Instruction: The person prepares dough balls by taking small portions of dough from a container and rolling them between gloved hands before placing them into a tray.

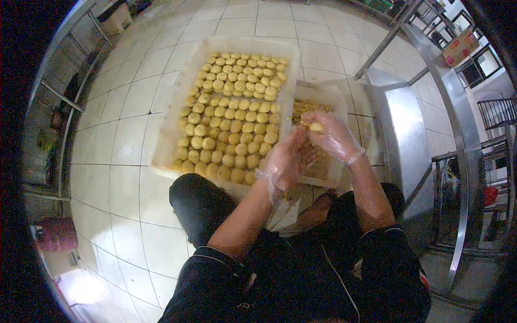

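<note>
My right hand [333, 135], in a clear plastic glove, holds a small pale-yellow rounded piece [316, 127] in its fingers. My left hand [288, 157], gloved the same way, is right beside it, with its fingertips close to the piece; whether they grip it is hidden. Both hands are over a smaller whitish plastic box [341, 103] holding loose yellow-brown bits [309, 105]. To the left lies a large translucent plastic tub [165, 151], filled with rows of yellow, round, ball-like pieces [240, 115].
Both containers rest on a white tiled floor [117, 141] before my bent knees in dark trousers [202, 202]. A stainless-steel table frame [408, 121] stands at the right, with a cardboard box [460, 47] on it. Metal shelving [62, 97] runs along the left.
</note>
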### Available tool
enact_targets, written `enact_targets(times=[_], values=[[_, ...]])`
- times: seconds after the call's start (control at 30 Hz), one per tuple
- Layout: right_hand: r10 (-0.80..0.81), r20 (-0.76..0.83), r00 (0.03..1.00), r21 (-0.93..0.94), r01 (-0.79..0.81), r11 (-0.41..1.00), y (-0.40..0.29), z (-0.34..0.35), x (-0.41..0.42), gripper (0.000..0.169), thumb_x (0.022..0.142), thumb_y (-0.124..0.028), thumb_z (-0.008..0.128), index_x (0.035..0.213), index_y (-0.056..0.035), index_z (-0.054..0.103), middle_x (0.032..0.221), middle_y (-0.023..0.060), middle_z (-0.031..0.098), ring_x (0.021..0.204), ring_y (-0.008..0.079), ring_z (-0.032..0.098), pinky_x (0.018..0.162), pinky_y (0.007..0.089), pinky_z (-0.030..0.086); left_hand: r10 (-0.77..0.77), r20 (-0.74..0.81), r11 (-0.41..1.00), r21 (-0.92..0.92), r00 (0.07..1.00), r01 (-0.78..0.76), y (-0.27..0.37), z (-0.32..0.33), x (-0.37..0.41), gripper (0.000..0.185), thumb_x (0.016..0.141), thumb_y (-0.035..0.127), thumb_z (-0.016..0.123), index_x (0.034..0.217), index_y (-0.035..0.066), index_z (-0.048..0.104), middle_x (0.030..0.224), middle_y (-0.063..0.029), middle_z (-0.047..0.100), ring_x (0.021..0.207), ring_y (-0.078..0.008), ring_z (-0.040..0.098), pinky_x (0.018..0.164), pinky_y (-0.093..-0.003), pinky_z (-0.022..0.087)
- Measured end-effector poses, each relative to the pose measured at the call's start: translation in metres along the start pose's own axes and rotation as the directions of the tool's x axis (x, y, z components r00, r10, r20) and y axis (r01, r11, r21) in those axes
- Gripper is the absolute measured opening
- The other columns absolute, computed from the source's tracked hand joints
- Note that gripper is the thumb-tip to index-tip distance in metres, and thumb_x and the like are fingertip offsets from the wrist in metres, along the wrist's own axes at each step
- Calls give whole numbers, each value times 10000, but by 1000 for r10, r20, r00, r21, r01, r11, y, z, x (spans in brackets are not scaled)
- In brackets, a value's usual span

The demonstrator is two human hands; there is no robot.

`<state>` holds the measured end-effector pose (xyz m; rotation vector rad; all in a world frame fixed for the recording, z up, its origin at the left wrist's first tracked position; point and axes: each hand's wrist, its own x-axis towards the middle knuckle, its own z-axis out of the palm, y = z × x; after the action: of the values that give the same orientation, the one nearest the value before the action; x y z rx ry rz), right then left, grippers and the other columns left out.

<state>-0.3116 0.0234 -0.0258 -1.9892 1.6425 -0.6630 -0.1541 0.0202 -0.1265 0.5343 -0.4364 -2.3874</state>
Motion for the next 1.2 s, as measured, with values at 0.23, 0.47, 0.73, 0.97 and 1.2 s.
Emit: enact_targets(times=[0.23,0.47,0.73,0.97,1.2], values=[[-53,112,992,56,47,997,2,-9,-6,426,837,-146,666,1243,-18,633,1182,188,677,1087,289,652,976,370,480,6,-65,999,-41,998,-8,2,32,-4,393,1026,354,486,1346,129,525,1159,-45,577,1058,-180,543,924,-344,468],[54,127,990,84,-65,994,-15,-7,-2,387,870,-171,654,1226,-19,643,1204,185,671,1137,284,633,999,369,463,-13,-126,999,37,992,18,-2,-6,5,385,1008,371,470,1264,96,553,1218,-67,600,1117,-228,565,941,-369,487],[163,116,980,50,-170,984,-5,-25,-3,294,896,-202,677,1126,-20,688,1038,152,719,1013,253,681,924,345,503,-36,-257,987,-161,966,-6,14,28,-8,230,971,284,579,1067,78,613,1060,-75,654,967,-222,613,918,-343,499],[16,-137,990,87,-4,996,23,-6,-2,227,881,-193,718,1002,-1,727,922,93,735,848,161,676,812,312,535,1,-271,988,-146,963,-42,9,18,2,215,975,268,573,1053,70,606,983,-64,646,902,-209,606,857,-340,510],[344,-17,939,424,-305,853,9,-16,-4,246,816,-146,779,1008,-15,698,902,53,714,839,125,650,801,292,534,45,-411,974,-183,911,-131,12,20,-2,150,975,223,565,1028,89,607,849,-23,597,804,-194,579,786,-315,491]])
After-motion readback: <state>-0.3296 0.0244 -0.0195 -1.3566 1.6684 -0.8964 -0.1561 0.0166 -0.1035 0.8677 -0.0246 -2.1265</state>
